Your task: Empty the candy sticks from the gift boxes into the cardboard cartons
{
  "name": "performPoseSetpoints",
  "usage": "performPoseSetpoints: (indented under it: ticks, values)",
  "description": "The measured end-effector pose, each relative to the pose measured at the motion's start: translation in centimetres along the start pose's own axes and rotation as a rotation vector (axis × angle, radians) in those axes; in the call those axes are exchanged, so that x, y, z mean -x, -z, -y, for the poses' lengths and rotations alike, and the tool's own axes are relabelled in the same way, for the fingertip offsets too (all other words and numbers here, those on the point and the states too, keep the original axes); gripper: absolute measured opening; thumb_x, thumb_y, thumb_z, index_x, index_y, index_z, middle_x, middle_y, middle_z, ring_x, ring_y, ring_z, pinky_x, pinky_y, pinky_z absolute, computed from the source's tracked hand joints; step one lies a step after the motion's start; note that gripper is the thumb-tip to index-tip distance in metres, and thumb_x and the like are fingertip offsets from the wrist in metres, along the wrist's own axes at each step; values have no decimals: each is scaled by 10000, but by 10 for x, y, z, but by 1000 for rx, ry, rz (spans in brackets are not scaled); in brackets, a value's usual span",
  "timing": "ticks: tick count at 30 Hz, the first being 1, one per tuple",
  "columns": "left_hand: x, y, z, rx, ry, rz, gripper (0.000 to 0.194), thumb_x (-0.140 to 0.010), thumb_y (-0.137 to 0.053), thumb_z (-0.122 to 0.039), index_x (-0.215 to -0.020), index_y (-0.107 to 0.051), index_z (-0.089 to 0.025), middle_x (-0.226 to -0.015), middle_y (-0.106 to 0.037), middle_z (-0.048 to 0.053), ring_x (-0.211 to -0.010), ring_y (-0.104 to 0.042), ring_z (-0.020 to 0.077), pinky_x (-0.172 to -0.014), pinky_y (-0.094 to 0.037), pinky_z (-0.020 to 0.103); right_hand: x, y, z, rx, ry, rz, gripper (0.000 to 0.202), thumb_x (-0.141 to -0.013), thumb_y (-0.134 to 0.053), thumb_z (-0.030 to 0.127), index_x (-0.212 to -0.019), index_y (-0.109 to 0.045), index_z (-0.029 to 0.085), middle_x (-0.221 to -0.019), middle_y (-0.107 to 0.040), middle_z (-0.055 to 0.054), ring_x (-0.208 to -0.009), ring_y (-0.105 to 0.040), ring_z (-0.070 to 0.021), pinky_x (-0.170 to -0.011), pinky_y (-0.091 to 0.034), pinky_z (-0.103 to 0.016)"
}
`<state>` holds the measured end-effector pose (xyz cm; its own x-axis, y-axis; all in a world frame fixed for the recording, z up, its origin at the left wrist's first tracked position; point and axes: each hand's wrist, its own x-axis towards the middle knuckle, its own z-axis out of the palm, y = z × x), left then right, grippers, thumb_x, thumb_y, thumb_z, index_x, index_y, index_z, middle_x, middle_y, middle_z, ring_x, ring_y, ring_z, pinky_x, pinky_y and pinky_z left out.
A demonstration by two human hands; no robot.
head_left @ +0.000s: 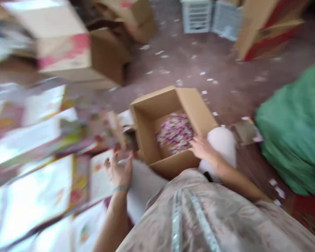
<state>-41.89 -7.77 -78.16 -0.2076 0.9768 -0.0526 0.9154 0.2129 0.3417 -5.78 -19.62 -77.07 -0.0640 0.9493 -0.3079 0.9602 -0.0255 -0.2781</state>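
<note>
The picture is blurred by motion. An open cardboard box (194,105) stands on the floor before me, its bottom covered with small pink and white wrapped pieces (175,132). My right hand (202,148) reaches over the box's near edge, fingers spread, touching the pieces at their right side. My left hand (118,168), with a bracelet on the wrist, hovers over glossy printed sheets (34,196) stacked at the left; its fingers are curled and a thin pale thing seems to lie between them, too blurred to name.
Larger cardboard boxes (76,56) stand at the back left and another (267,35) at the back right. White plastic crates (196,15) are at the far wall. A green sack (294,129) fills the right. Paper scraps litter the brown floor (194,66).
</note>
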Motion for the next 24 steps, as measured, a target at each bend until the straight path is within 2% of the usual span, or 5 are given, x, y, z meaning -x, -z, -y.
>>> performPoseSetpoints:
  ticks: [4, 8, 14, 18, 24]
  values:
    - [3, 57, 75, -171, 482, -98, 805, -936, -666, -537, -1535, -541, -13, -1523, -535, 304, -1555, -403, 407, -1314, -301, 493, -18, -33, -19, 74, 30, -46, 342, -1065, -605, 260, -1339, -742, 107, -1471, -633, -242, -1348, -616, -377, -1149, -504, -473]
    - [17, 69, 127, -191, 568, 35, 1055, -872, -718, -672, -1686, -382, -93, -1621, -417, 292, -1566, -388, 420, -1298, -323, 508, -45, -65, -32, 110, 105, -34, 340, -1054, -583, 299, -1283, -769, 131, -1350, -706, -227, -1181, -710, -365, -1031, -574, -472]
    - [50, 89, 155, -219, 289, 222, 1070, -796, -796, -693, -1684, -433, -220, -1648, -432, 240, -1568, -396, 446, -1276, -352, 537, -40, -87, -41, 136, 163, 2, 347, -1035, -527, 311, -1230, -773, 162, -1299, -741, -197, -1128, -733, -349, -984, -603, -459]
    - [103, 106, 171, -281, 542, 324, 1276, -788, -750, -811, -1755, -251, -145, -1687, -326, 374, -1527, -428, 562, -1207, -390, 624, -42, -90, -52, 166, 184, 29, 395, -1053, -487, 340, -1255, -761, 140, -1305, -735, -209, -1123, -735, -364, -977, -602, -478]
    - [179, 60, 141, -328, 541, 199, 1194, -825, -758, -739, -1745, -309, -124, -1708, -284, 365, -1612, -273, 529, -1252, -285, 635, -63, -92, -48, 131, 234, 83, 398, -1004, -562, 322, -1278, -756, 108, -1266, -751, -230, -1138, -740, -378, -997, -600, -492]
